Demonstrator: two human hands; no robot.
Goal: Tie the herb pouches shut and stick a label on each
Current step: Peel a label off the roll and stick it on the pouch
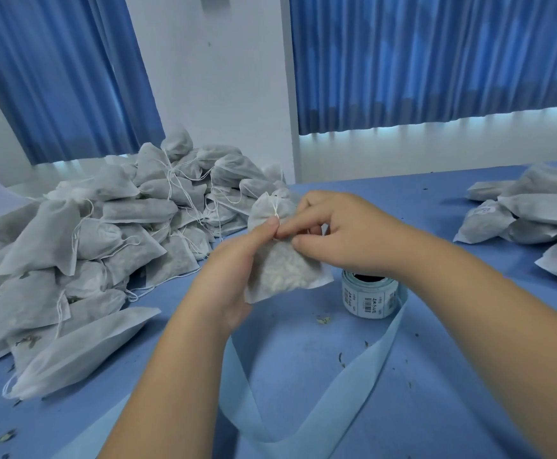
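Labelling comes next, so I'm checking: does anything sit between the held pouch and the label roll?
Nothing visible does. The pouch, held by left hand and right hand, is close beside the label roll on the table; its backing strip trails away toward the person.

The blue table (pixel 402 376) bears a pouch heap (pixel 105 233) left, a smaller pile (pixel 535 213) right, a label roll (pixel 369 298) between.

You've open tabletop (pixel 436 326) at near edge; pouch heap (pixel 105 233) blocks left, label roll (pixel 368 294) w/ tape mid.
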